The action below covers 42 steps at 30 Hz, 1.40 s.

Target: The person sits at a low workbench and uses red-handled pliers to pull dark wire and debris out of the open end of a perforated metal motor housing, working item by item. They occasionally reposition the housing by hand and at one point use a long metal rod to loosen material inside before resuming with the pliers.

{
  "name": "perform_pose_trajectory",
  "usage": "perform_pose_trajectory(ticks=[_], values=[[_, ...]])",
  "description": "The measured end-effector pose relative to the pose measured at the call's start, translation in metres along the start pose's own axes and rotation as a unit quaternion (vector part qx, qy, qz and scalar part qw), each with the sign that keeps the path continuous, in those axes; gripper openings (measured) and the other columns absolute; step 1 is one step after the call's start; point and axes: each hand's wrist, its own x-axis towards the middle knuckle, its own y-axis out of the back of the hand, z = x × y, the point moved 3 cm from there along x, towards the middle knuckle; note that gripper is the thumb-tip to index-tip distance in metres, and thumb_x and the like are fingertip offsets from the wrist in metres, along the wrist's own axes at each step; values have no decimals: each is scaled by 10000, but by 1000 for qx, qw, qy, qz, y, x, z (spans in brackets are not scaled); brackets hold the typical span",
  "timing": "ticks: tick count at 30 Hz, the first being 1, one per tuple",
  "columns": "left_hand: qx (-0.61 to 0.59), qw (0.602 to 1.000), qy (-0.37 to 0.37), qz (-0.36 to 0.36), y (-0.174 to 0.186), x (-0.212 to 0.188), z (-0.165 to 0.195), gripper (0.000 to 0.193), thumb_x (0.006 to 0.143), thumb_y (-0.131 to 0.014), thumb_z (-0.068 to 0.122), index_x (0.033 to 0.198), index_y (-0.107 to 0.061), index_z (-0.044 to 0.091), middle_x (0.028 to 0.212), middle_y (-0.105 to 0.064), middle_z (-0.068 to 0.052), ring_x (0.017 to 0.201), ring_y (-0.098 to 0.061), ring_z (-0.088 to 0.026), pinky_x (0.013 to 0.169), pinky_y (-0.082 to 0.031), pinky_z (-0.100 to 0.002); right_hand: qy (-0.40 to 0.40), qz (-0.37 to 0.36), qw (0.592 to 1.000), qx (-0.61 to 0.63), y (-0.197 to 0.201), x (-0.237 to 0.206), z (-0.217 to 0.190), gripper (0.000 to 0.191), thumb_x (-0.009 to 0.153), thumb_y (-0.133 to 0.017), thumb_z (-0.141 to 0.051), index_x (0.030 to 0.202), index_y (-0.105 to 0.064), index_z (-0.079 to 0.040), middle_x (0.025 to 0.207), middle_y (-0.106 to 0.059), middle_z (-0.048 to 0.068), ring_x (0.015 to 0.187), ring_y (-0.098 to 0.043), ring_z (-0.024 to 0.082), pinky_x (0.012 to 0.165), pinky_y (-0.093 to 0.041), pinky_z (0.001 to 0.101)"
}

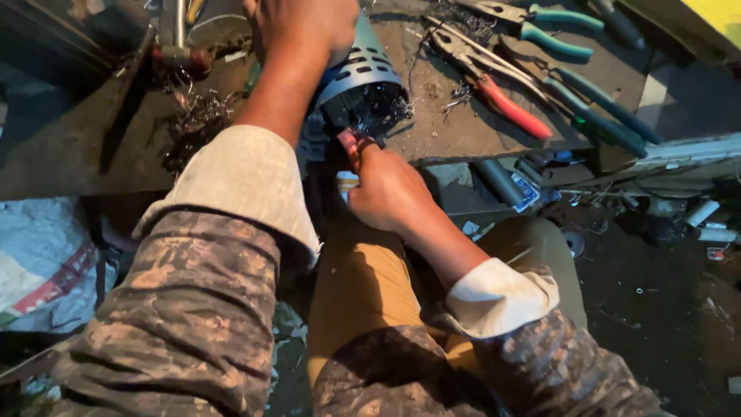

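Camouflage sleeves [193,309], grips on slotted housing [363,77] overhanging bench edge [478,150].

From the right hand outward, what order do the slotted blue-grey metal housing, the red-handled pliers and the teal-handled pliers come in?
1. Slotted blue-grey metal housing: just above the right hand, at the bench edge.
2. Red-handled pliers: farther right, on the bench.
3. Teal-handled pliers: farthest, at the bench's top right.

The left hand [305,27] ran off the far edge, its fingertips lost. It hid much of the slotted grey motor housing [361,77]. The red-handled tool [349,144] in the right hand [390,189] showed only a stub (its working end unreadable). Far right, teal-handled pliers [552,23] were cropped.
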Motion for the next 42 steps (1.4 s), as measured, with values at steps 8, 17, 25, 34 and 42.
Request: perform_pose_trajectory(ticks=[8, 17, 25, 34, 42], values=[[4, 1000, 19, 1, -5, -1, -20, 299, 806, -626, 282, 996, -756, 92, 1112, -690, -184, 1081, -608, -409, 932, -401, -588, -40, -251, 679, 689, -8, -46, 36, 747, 662, -511, 43, 1405, -542, -20, 1279, -602, 160, 1089, -632, 310, 853, -589, 469], [6, 999, 36, 13, 4, 4, -33, 300, 804, -625, 277, 999, -755, 89, 1123, -688, -186, 1094, -604, -411, 943, -395, -591, -16, -249, 616, 747, -5, -46, 37, 748, 663, -510, 21, 1410, -480, -16, 1382, -545, 206, 1265, -610, 419, 922, -578, 597], [-3, 1000, 23, 18, -15, 19, -31, 301, 803, -624, 273, 1002, -753, 87, 1133, -686, -187, 1106, -600, -413, 953, -390, -594, 9, -268, 596, 757, -2, -39, 35, 774, 673, -528, 30, 1443, -457, -1, 1441, -536, 185, 1289, -598, 432, 945, -553, 633], [-4, 999, 28, 26, -24, 33, -46, 303, 801, -622, 268, 1005, -752, 85, 1144, -684, -188, 1119, -595, -416, 964, -385, -597, -17, -274, 584, 764, -3, -3, 28, 702, 734, -538, 1, 1432, -493, -54, 1277, -614, 187, 1155, -639, 386, 878, -581, 644], [-10, 999, 39, 14, -19, 15, -41, 304, 800, -621, 264, 1007, -751, 83, 1154, -682, -189, 1130, -591, -418, 974, -380, -600, -75, -232, 628, 739, -11, 1, 23, 451, 749, -511, 32, 1183, -510, -90, 877, -524, 118, 686, -559, 230, 542, -479, 385]])
